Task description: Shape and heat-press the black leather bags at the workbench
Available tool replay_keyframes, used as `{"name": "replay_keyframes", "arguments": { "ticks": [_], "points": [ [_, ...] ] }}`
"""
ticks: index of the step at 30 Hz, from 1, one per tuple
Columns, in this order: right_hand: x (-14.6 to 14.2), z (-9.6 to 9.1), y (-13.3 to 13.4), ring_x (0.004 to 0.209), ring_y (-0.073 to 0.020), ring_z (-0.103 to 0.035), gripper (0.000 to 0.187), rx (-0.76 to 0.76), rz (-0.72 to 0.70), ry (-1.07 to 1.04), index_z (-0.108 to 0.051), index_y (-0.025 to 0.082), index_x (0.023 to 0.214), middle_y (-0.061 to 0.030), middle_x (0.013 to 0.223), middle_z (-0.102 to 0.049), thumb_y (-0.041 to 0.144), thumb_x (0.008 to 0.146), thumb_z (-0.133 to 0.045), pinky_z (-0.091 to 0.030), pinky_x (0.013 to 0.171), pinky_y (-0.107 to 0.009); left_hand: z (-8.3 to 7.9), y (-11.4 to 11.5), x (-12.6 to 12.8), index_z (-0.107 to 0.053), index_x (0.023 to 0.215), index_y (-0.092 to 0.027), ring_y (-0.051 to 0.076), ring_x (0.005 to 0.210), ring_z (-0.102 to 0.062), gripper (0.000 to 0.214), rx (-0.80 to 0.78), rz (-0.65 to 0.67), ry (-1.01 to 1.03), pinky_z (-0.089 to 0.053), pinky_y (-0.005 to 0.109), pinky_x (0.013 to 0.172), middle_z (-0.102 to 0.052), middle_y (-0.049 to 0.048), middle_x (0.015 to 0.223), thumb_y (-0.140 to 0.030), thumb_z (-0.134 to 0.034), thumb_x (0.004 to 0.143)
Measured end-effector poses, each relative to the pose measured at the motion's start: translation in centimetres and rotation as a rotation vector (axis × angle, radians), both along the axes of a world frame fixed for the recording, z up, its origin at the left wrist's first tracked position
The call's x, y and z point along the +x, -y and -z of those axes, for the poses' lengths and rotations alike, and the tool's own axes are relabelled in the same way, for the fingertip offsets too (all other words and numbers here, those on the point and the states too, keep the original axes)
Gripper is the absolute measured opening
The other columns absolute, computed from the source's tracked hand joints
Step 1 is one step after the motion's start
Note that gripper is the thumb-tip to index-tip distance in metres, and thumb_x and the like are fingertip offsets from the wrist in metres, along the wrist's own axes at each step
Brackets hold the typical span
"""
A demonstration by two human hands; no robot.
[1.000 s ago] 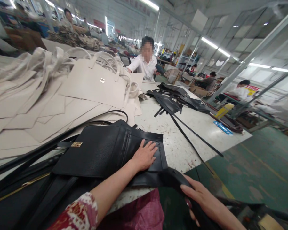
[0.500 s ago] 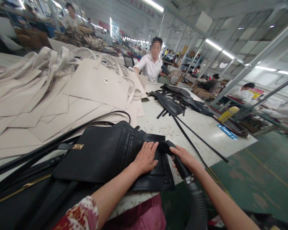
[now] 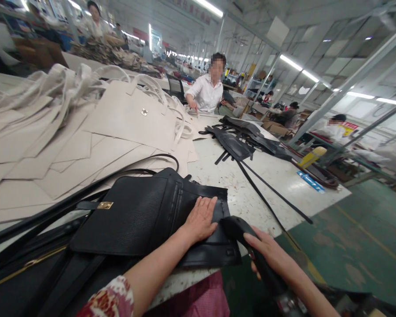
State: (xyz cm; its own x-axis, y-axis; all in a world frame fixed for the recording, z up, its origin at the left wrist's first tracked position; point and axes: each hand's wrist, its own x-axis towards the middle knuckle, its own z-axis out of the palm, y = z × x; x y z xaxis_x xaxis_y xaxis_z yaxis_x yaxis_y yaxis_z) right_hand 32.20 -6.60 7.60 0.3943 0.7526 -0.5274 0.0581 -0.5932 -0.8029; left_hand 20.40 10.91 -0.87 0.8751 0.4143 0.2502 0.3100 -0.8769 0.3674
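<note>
On the near edge of the table lies a black leather bag (image 3: 128, 213), its flap side up with a gold clasp. My left hand (image 3: 201, 220) rests flat on the bag's right-hand panel, fingers stretched out. Wrapped in my right hand (image 3: 267, 246) is a black hose nozzle (image 3: 239, 226); its head is at the bag's right edge, just beside my left fingertips. Whether the head touches the leather I cannot tell. Below the wrist the hose is mostly out of sight.
Many cream bag pieces with handles (image 3: 128, 114) cover the table's left side. Black leather pieces (image 3: 234, 143) with long straps lie farther back. A yellow object (image 3: 312, 157) and a blue strip (image 3: 310, 182) sit near the right edge. Across the table is a co-worker in white (image 3: 206, 92).
My right hand has moved the nozzle down and toward me along the bag's right edge. My left hand stays on the leather. The co-worker's arm has shifted across the table.
</note>
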Motion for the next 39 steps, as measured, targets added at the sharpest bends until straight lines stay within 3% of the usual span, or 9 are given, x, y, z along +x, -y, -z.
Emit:
{"name": "replay_keyframes", "arguments": {
  "ticks": [6, 9, 13, 19, 22, 28, 33, 36, 39],
  "points": [
    [3.4, 0.0, -7.8, 0.041, -0.0094, -0.052, 0.032, 0.060, -0.041, 0.097, -0.046, 0.016, 0.103, 0.0055, 0.058, -0.050, 0.042, 0.084, -0.044, -0.045, 0.035, -0.021, -0.4, 0.0, 0.1, -0.005, 0.132, -0.014, 0.025, 0.122, -0.025, 0.082, -0.013, -0.002, 0.029, -0.011, 0.042, 0.104, -0.032, 0.0137, 0.130, -0.037, -0.052, 0.069],
    [3.5, -0.3, -9.5, 0.040, -0.0076, -0.050, 0.032, 0.078, -0.034, 0.152, -0.047, 0.015, 0.104, 0.0052, 0.060, -0.051, 0.040, 0.085, -0.045, -0.043, 0.035, -0.020, -0.6, 0.1, 0.3, -0.010, 0.132, -0.014, 0.025, 0.120, -0.027, 0.081, 0.017, -0.020, 0.032, -0.010, 0.042, 0.104, -0.035, 0.0130, 0.126, -0.041, -0.053, 0.068],
    [1.5, -0.9, -6.1, 0.037, -0.0122, -0.053, 0.039, 0.101, -0.022, 0.164, -0.043, 0.022, 0.114, 0.0071, 0.050, -0.050, 0.040, 0.080, -0.048, -0.043, 0.033, -0.022, -0.8, 0.1, 0.5, -0.030, 0.123, -0.016, 0.026, 0.117, -0.029, 0.065, 0.062, -0.013, 0.012, -0.009, 0.043, 0.104, -0.040, 0.0108, 0.119, -0.044, -0.052, 0.069],
    [-2.2, -1.2, 5.7, 0.036, -0.0127, -0.051, 0.058, 0.024, 0.049, 0.013, -0.025, 0.030, 0.129, 0.0080, 0.049, -0.047, 0.042, 0.078, -0.049, -0.040, 0.030, -0.020, -1.0, -0.1, 0.6, -0.045, 0.112, -0.017, 0.026, 0.111, -0.033, 0.053, 0.105, -0.001, 0.006, -0.010, 0.043, 0.103, -0.043, 0.0099, 0.111, -0.048, -0.052, 0.069],
    [-3.2, -1.1, 9.0, 0.053, -0.0126, -0.056, 0.049, 0.073, 0.039, 0.018, -0.041, 0.027, 0.123, 0.0025, 0.063, -0.055, 0.038, 0.077, -0.054, -0.045, 0.045, -0.020, -1.0, -0.1, 0.6, -0.045, 0.111, -0.017, 0.026, 0.110, -0.034, 0.053, 0.117, -0.004, 0.004, -0.011, 0.043, 0.102, -0.044, 0.0096, 0.110, -0.049, -0.052, 0.069],
    [-3.5, 0.4, 6.6, 0.032, -0.0109, -0.048, 0.058, 0.073, 0.056, -0.109, -0.023, 0.027, 0.131, 0.0080, 0.046, -0.048, 0.042, 0.080, -0.047, -0.038, 0.029, -0.018, -1.3, 0.2, 0.5, -0.045, 0.113, -0.017, 0.026, 0.110, -0.035, 0.054, 0.103, 0.012, -0.026, -0.011, 0.044, 0.102, -0.044, 0.0103, 0.111, -0.048, -0.052, 0.070],
    [-1.7, 0.5, 3.0, 0.034, -0.0129, -0.052, 0.050, 0.097, 0.095, 0.019, -0.037, 0.026, 0.122, 0.0069, 0.048, -0.050, 0.043, 0.077, -0.050, -0.043, 0.030, -0.020, -2.3, -0.7, 0.4, -0.048, 0.112, -0.018, 0.026, 0.109, -0.038, 0.051, 0.050, 0.090, -0.099, -0.018, 0.044, 0.100, -0.046, 0.0104, 0.112, -0.042, -0.056, 0.068],
    [-1.2, -0.2, 3.5, 0.036, -0.0135, -0.053, 0.050, 0.119, 0.160, 0.093, -0.033, 0.027, 0.123, 0.0073, 0.047, -0.049, 0.044, 0.079, -0.047, -0.044, 0.031, -0.021, -3.7, -2.1, -0.8, -0.054, 0.105, -0.022, 0.023, 0.108, -0.041, 0.043, 0.036, 0.172, -0.141, -0.027, 0.038, 0.097, -0.048, 0.0069, 0.113, -0.036, -0.060, 0.064],
    [-2.1, -0.8, 5.6, 0.036, -0.0127, -0.051, 0.052, 0.084, 0.139, 0.028, -0.029, 0.030, 0.126, 0.0077, 0.048, -0.048, 0.043, 0.079, -0.049, -0.043, 0.031, -0.020, -5.7, -3.4, -3.6, -0.052, 0.108, -0.025, 0.024, 0.113, -0.036, 0.042, 0.035, 0.188, -0.155, -0.023, 0.042, 0.098, -0.047, 0.0060, 0.117, -0.031, -0.058, 0.067]
  ]
}}
